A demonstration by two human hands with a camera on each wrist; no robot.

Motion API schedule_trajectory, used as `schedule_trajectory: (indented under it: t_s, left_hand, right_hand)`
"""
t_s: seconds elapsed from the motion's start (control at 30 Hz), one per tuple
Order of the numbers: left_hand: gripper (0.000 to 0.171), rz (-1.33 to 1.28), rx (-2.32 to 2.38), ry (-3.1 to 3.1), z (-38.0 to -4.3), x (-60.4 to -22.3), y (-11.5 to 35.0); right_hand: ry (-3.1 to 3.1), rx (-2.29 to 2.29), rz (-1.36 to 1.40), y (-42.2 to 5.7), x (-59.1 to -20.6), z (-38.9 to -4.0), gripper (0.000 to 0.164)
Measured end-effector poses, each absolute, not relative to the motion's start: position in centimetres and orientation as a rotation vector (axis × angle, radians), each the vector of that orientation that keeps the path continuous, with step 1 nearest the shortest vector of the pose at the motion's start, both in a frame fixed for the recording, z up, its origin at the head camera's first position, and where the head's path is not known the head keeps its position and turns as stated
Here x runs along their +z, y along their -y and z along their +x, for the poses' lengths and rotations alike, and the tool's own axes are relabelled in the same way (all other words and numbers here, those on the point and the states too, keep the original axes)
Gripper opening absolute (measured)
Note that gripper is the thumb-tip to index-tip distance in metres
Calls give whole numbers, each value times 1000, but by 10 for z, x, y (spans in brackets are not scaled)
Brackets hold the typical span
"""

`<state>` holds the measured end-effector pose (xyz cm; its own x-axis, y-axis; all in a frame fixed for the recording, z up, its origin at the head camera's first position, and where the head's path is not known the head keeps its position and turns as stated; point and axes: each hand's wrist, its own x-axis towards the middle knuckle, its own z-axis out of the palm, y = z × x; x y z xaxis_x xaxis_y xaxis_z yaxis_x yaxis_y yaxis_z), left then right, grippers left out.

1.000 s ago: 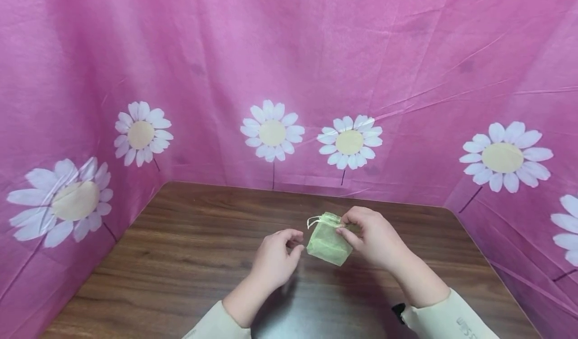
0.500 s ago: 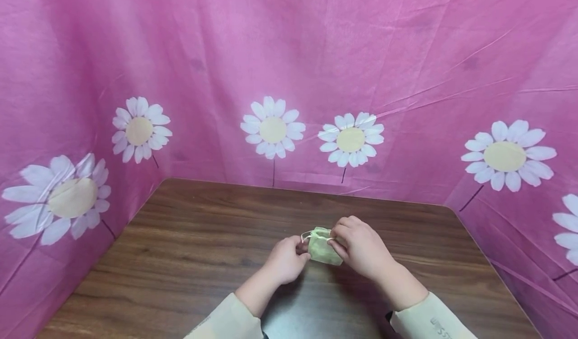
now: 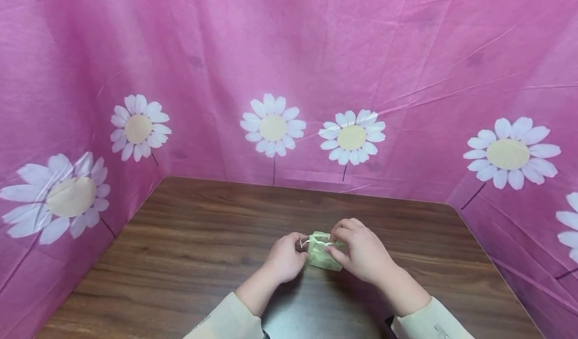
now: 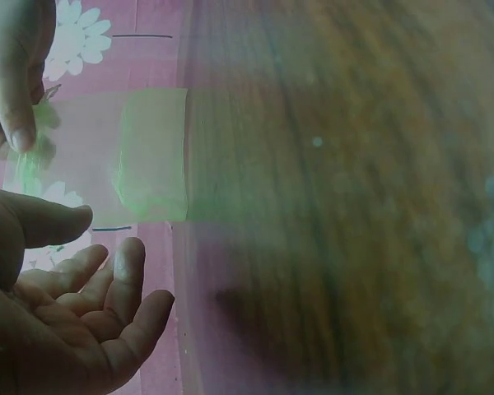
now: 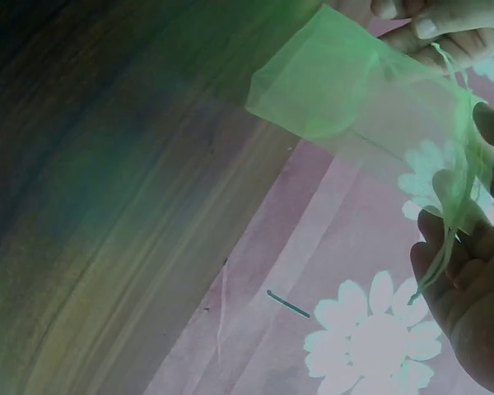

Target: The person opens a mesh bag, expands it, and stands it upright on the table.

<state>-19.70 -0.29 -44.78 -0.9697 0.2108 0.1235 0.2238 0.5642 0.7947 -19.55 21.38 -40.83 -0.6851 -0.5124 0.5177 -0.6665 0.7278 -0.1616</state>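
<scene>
A small see-through green organza drawstring pouch (image 3: 322, 260) hangs between the hands, above the brown table. My right hand (image 3: 363, 251) pinches its gathered top edge between thumb and fingers. Close by the pouch's left side is my left hand (image 3: 285, 259), near the pale drawstring loop (image 3: 305, 241). In the left wrist view, the left hand's thumb stands apart from its loosely bent fingers, with nothing gripped. The right wrist view shows the pouch (image 5: 321, 86) with its closed end toward the table, and a cord (image 5: 436, 267) trailing by the right fingers.
The wood-grain table (image 3: 194, 238) spreads around both hands. A pink cloth (image 3: 289, 38) with printed white daisies (image 3: 273, 127) encloses its back and sides. Light sleeves (image 3: 235, 319) cover both forearms.
The right hand has brought the pouch lower and slightly left, still pinching its top. The left hand has moved slightly right, up to the drawstring loop. Over the last half second little has shifted.
</scene>
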Motion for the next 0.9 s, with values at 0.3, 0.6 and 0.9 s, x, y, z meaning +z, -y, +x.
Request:
schedule_trajectory:
  t_s: [0.3,0.6,0.9]
  left_hand:
    - [39,-368,-1428,2772,-198,-447,6]
    - [42,-325,-1431,2797,-195,-445,5]
    - [42,-332,-1444,2791,-194,-445,7]
  right_hand:
    - [2425,517,933,-212,-401,-196,20]
    - [2482,515,886,-213,-402,-201,15]
    - [2451,555,864,-214,-399,-199,17]
